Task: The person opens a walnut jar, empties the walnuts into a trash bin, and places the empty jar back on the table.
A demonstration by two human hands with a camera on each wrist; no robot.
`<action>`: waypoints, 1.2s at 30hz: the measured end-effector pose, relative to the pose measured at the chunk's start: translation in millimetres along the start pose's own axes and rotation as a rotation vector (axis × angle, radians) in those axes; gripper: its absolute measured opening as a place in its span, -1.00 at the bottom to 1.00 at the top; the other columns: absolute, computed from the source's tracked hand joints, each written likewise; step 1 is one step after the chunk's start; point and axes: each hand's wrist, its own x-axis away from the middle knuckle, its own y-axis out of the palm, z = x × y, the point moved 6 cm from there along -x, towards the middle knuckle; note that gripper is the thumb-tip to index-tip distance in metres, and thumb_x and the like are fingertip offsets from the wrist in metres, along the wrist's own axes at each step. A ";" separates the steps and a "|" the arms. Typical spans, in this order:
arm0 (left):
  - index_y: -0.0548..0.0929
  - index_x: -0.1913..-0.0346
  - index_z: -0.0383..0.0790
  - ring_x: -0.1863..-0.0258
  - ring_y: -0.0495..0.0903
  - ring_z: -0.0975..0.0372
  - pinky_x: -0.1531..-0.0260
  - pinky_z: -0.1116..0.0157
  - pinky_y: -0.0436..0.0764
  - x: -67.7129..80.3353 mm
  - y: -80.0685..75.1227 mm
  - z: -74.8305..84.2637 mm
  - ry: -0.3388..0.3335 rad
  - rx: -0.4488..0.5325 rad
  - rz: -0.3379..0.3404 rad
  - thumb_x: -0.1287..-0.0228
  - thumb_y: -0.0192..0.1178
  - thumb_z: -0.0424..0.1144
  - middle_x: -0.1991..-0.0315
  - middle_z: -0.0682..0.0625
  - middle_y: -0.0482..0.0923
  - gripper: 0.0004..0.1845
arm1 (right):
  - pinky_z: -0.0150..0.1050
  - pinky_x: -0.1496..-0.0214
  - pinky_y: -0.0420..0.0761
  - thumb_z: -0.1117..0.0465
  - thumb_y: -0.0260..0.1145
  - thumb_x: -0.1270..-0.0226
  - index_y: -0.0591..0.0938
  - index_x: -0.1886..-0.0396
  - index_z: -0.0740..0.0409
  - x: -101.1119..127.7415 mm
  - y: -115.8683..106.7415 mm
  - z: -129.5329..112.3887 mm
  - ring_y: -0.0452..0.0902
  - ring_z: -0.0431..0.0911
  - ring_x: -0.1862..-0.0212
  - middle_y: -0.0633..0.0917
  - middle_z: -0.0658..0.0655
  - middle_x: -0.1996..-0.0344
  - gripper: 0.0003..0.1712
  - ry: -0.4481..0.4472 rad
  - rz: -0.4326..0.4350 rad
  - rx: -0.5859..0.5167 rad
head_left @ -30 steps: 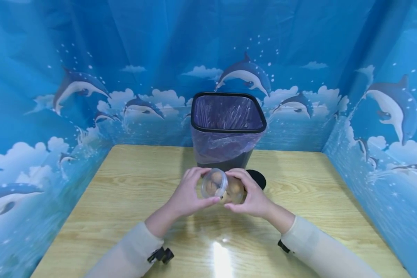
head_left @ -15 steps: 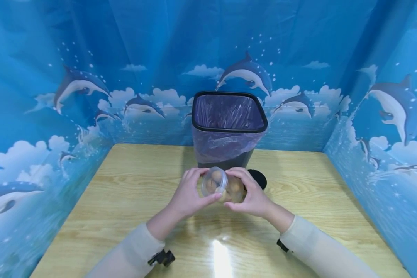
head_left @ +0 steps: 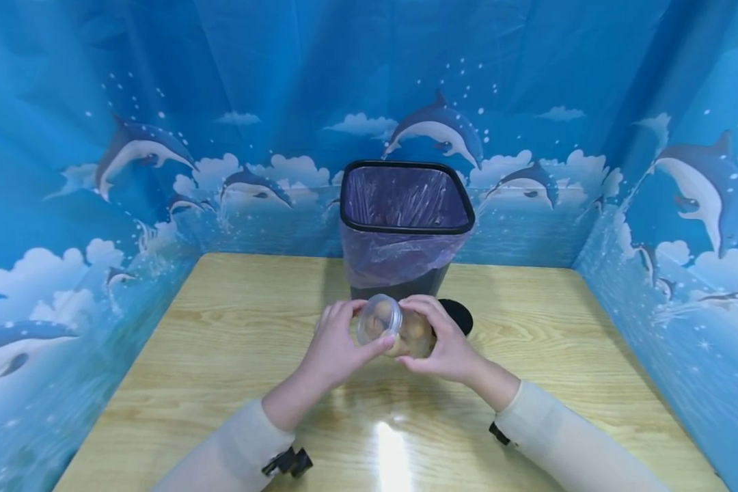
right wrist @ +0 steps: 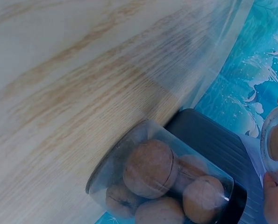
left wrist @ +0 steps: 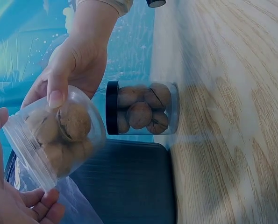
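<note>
While gripping a clear jar of walnuts (head_left: 400,329) on its side above the table (head_left: 221,342), left hand (head_left: 335,345) curling fingers and thumb round the lid end, right hand (head_left: 445,342) wrapping round the jar body, likely bracing it so the lid can be turned. Sitting just behind the hands, second walnut jar with black lid (left wrist: 141,114), upright on the wood beside the black bin with purple liner (head_left: 404,219), probably parked within easy reach. Standing all round, blue dolphin-print backdrop (head_left: 129,150).
</note>
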 end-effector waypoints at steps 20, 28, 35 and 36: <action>0.23 -0.53 0.06 -0.33 0.30 0.06 -0.26 -0.12 0.37 -10.5 -5.6 0.6 0.231 0.032 -0.131 0.00 0.49 0.21 -0.36 -0.03 0.33 0.04 | -0.33 -0.36 0.32 0.44 0.65 0.29 0.45 -0.22 0.38 0.9 -2.3 -2.4 0.40 0.06 -0.25 0.49 0.34 -0.16 -0.06 -0.036 0.001 0.024; 0.26 -0.51 0.24 -0.29 0.35 0.10 -0.22 -0.14 0.40 -15.3 -5.3 0.9 0.286 0.063 -0.228 0.02 0.53 0.18 -0.35 0.05 0.30 0.00 | -0.34 -0.35 0.33 0.44 0.66 0.32 0.45 -0.20 0.40 1.4 -2.3 -3.5 0.41 0.07 -0.22 0.50 0.36 -0.14 -0.06 -0.064 0.000 0.023; 0.29 -0.50 0.26 -0.18 0.41 0.13 -0.17 -0.08 0.46 -17.0 -3.7 -1.0 0.262 0.066 -0.266 0.02 0.54 0.17 -0.20 0.06 0.37 -0.02 | -0.35 -0.33 0.34 0.45 0.65 0.34 0.45 -0.18 0.41 1.5 -2.9 -2.5 0.42 0.09 -0.20 0.50 0.38 -0.12 -0.07 -0.082 0.008 0.021; 0.29 -0.49 0.25 -0.16 0.41 0.14 -0.16 -0.07 0.47 -17.1 -3.5 -1.2 0.261 0.063 -0.264 0.02 0.54 0.17 -0.18 0.06 0.38 -0.02 | -0.35 -0.34 0.33 0.45 0.65 0.33 0.45 -0.18 0.40 1.8 -2.8 -2.1 0.42 0.09 -0.20 0.50 0.38 -0.13 -0.07 -0.080 0.007 0.020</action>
